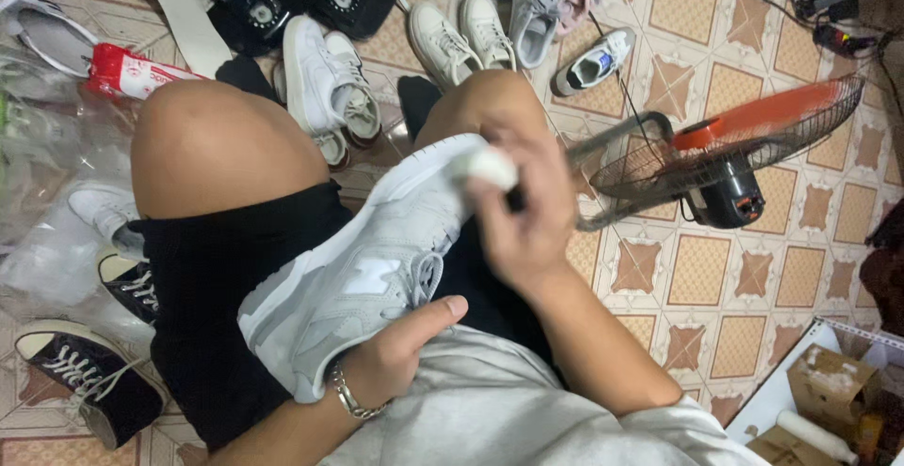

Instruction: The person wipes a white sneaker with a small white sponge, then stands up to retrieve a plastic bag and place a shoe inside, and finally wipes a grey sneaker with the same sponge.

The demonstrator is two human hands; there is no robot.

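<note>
A grey and white sneaker [367,259] lies across my lap, toe pointing away toward my right knee. My left hand [400,353], a silver bracelet at its wrist, grips the sneaker near the heel and collar, thumb on top. My right hand [523,207] is closed on a small white pad or cloth [488,167] and presses it against the toe of the sneaker. The hand is blurred. I sit in black shorts and a grey shirt, with both bare knees raised.
Several white and grey sneakers [330,80] lie on the tiled floor ahead. Black canvas shoes [85,372] sit at the left beside clear plastic bags [47,146]. A floor fan [725,151] with orange blades stands to the right. Cardboard boxes [824,381] are at the lower right.
</note>
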